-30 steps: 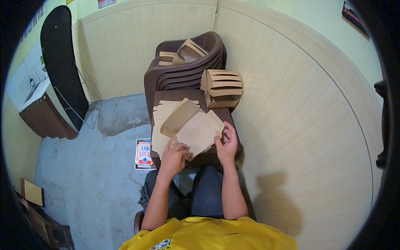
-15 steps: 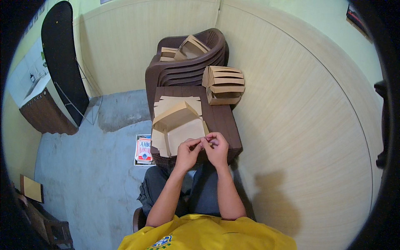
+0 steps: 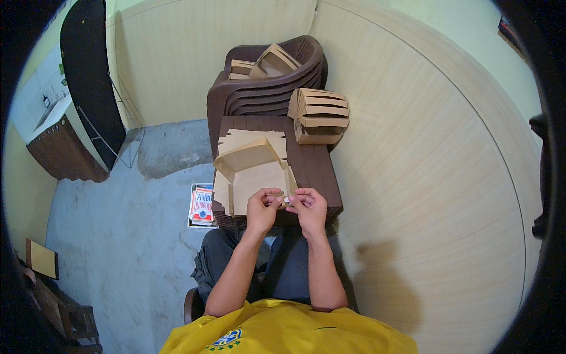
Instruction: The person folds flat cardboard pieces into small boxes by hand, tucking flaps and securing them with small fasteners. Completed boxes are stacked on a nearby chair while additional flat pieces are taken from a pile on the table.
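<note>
Brown plastic chairs (image 3: 219, 97) stand stacked behind a brown table (image 3: 315, 165); with the nested boxes (image 3: 318, 138) at its far right corner, they crowd its far end. On flat cardboard sheets (image 3: 236, 140) at the table's left sits an open box (image 3: 259, 176), likely light and springy, apt to crease if squeezed, and probably best held by its folded corners. Near its closest right corner, the right hand (image 3: 309, 207) pinches a small white thing (image 3: 287, 200), too tiny to identify; the left hand (image 3: 262, 209) curls just beside it, its grip unclear.
</note>
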`<action>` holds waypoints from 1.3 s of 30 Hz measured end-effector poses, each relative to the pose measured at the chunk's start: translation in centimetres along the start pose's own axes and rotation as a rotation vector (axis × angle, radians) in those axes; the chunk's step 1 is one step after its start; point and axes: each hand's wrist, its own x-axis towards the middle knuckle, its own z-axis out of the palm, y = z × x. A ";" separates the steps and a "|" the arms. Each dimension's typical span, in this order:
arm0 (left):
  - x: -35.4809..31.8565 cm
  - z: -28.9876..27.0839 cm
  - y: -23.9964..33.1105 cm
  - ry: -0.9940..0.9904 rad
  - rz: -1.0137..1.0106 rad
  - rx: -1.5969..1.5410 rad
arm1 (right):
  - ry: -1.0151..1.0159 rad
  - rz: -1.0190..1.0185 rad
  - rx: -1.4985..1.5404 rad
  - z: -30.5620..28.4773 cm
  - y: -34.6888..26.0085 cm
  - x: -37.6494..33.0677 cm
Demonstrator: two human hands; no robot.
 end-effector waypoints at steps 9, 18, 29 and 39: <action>-0.3 0.1 0.9 -0.032 -0.084 -0.032 | 0.015 -0.165 -0.204 0.2 0.3 -0.1; -0.3 0.3 0.6 -0.004 -0.105 -0.125 | -0.037 -0.138 -0.191 0.3 0.0 0.1; -0.4 0.1 0.6 0.005 -0.116 -0.156 | -0.032 -0.138 -0.210 0.4 -0.5 0.3; -0.6 0.0 0.3 -0.047 0.047 0.005 | -0.045 -0.103 -0.303 0.2 -0.9 0.2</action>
